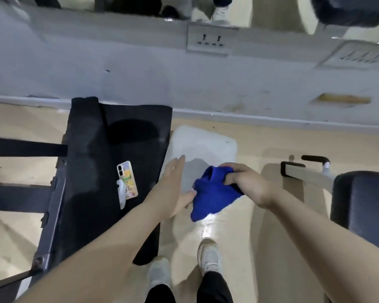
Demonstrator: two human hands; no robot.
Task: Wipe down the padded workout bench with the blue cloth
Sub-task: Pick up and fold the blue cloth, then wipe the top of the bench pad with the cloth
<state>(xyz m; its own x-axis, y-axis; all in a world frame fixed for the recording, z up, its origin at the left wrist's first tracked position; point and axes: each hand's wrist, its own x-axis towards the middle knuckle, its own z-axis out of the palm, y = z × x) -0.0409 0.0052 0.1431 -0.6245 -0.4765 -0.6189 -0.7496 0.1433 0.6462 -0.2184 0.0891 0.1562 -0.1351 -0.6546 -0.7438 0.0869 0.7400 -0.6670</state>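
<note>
The blue cloth [212,194] hangs bunched in mid-air over a white plastic tub [204,145] on the floor. My right hand [247,182] grips its upper edge with curled fingers. My left hand [173,184] is beside the cloth with straight fingers, its thumb touching the cloth's left edge. The black padded workout bench [109,154] stretches to the left of both hands, its top dull and lightly smudged.
A phone in a colourful case [128,180] lies on the bench pad beside a small white object. A second dark padded seat [363,197] stands at the right. The grey wall with sockets [209,40] is ahead. My white shoes [209,256] stand on beige floor.
</note>
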